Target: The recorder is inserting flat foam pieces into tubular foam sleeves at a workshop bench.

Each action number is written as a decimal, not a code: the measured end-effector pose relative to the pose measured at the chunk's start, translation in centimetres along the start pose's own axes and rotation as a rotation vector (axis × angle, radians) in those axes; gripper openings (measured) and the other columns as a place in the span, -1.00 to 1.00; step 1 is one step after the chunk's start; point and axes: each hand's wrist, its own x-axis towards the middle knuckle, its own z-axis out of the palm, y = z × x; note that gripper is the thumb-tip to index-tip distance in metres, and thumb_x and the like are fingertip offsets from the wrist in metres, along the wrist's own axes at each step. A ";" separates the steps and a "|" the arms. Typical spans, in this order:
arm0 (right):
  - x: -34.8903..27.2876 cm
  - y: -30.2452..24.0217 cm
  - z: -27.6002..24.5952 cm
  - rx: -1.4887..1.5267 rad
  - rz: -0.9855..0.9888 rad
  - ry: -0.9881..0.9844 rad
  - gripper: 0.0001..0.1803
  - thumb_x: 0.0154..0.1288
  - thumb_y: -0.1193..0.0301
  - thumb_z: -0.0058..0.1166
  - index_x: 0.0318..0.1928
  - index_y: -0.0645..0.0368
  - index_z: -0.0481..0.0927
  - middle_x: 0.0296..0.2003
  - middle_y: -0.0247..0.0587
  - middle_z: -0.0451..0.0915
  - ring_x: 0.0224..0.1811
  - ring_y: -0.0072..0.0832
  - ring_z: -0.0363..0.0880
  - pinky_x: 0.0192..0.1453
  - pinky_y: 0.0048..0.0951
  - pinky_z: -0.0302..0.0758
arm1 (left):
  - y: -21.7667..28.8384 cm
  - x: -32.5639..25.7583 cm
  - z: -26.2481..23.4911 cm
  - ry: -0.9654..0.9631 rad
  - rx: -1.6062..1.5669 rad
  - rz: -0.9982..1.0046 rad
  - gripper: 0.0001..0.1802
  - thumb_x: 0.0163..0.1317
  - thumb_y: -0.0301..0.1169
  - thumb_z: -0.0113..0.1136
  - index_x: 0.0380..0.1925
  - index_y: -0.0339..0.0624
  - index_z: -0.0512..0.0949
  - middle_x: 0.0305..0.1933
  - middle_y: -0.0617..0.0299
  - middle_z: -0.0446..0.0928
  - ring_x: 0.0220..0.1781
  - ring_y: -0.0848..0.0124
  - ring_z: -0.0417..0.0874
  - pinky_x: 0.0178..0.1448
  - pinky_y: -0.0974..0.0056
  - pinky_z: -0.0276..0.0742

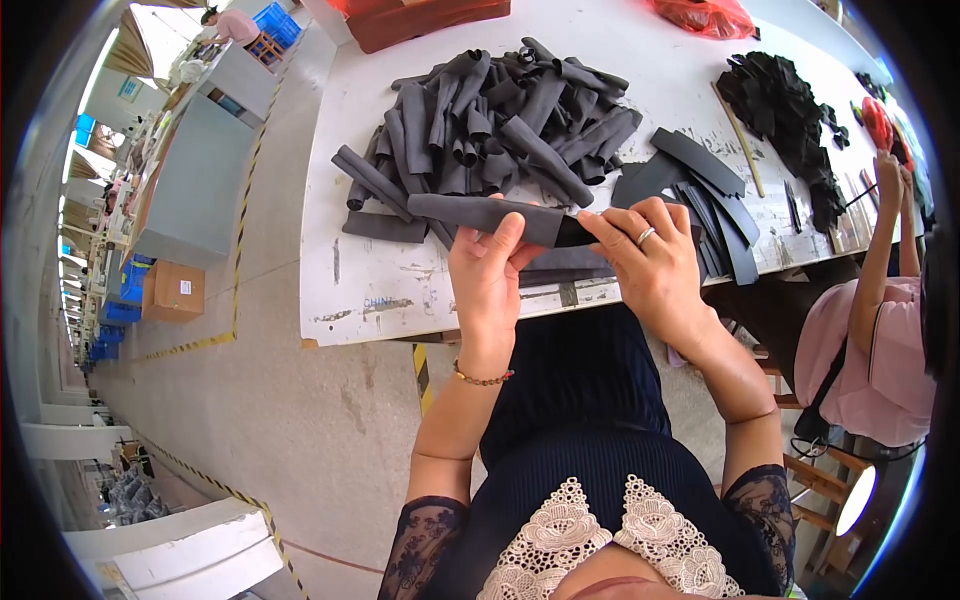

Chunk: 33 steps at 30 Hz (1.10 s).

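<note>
A long dark grey fabric sleeve [455, 212] lies crosswise in front of me, above the table's near edge. My left hand [485, 275] is closed around its middle from below, thumb on top. At the sleeve's right end shows a short black piece [574, 232]; whether it runs inside the sleeve is hidden. My right hand [650, 255], with a ring on it, is closed in a pinch on that black piece. Just beyond is a heap of similar grey sleeves [540, 155], many rolled or curled. Right of the heap lie flat, curved dark strips [730, 235], partly overlapping.
The worn white table [375, 310] carries a pile of black pieces [775, 110], a wooden stick [738, 140], a reddish box [430, 25] and a red plastic bag [705, 15]. At right, a person in pink [870, 360] works close by. A cardboard box [173, 292] stands on the left floor.
</note>
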 end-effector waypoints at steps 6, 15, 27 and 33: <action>0.1 -0.5 0.4 -0.023 -0.015 0.038 -0.51 -0.01 0.45 0.26 0.03 0.15 0.59 -0.17 -0.35 0.55 -0.24 -0.40 0.44 -0.09 -0.31 0.33 | -0.1 -0.7 1.0 -0.006 0.061 0.051 -0.49 0.17 -0.63 0.28 0.12 -0.33 0.34 -0.09 0.03 0.61 -0.05 0.34 0.67 -0.02 0.24 0.70; -1.0 -2.3 2.6 0.361 0.126 -0.026 -0.31 -0.05 0.43 0.36 0.14 0.22 0.38 -0.06 -0.12 0.52 -0.12 -0.17 0.48 -0.04 -0.21 0.36 | -0.8 -1.4 1.8 -0.197 -0.077 0.167 -0.36 0.25 -0.57 0.21 0.31 -0.18 0.20 0.13 -0.04 0.50 0.15 0.32 0.54 0.32 0.19 0.41; -1.0 -1.6 2.6 0.448 0.037 -0.129 -0.53 -0.10 0.59 0.28 -0.12 0.24 0.41 -0.15 -0.05 0.47 -0.11 -0.06 0.46 -0.02 -0.17 0.45 | -3.0 -0.6 0.7 -0.289 -0.164 0.045 -0.69 0.48 -0.23 -0.08 -0.12 -0.26 0.51 0.22 -0.14 0.45 0.15 0.21 0.57 0.29 0.14 0.42; -0.9 -1.1 3.1 0.510 0.000 -0.166 -0.56 -0.07 0.59 0.28 -0.13 0.25 0.41 -0.14 -0.03 0.47 -0.09 -0.04 0.50 -0.02 -0.15 0.49 | -4.2 -1.2 2.2 -0.276 -0.250 -0.022 -0.67 0.47 -0.23 -0.07 -0.08 -0.29 0.52 0.27 -0.08 0.41 0.22 0.16 0.53 0.33 0.10 0.40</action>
